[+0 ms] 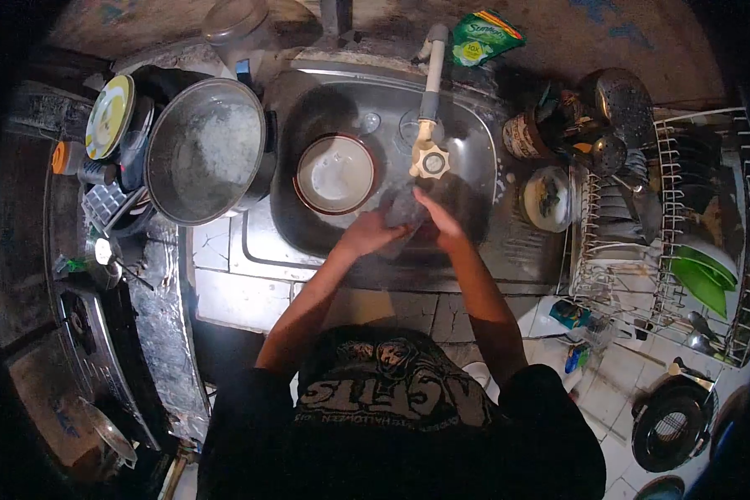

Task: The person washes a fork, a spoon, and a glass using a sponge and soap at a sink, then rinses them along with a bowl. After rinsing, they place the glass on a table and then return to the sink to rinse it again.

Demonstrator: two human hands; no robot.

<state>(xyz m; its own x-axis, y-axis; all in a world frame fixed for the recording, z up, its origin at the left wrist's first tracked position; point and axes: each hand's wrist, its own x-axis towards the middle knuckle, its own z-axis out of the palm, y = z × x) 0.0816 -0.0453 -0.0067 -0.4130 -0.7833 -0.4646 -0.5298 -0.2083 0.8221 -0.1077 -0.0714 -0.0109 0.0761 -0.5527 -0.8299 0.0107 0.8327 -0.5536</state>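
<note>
Over the front part of the steel sink (308,92), my left hand (368,234) and my right hand (443,223) hold a clear, see-through vessel (402,210) between them. It looks like a drinking glass, but its outline is faint. My left fingers curl round its near left side, while my right hand presses against its right side. Just above my hands is the tap's star-shaped knob (433,163), on a pale pipe (432,79). A white bowl with a reddish-brown rim (336,175) sits in the sink, left of my hands.
A large metal pot (207,152) stands left of the sink, near a yellow-patterned plate (109,117). On the right are a utensil holder (527,136), a round tub (547,198) and a wire dish rack (660,158). A green packet (485,38) lies behind the tap.
</note>
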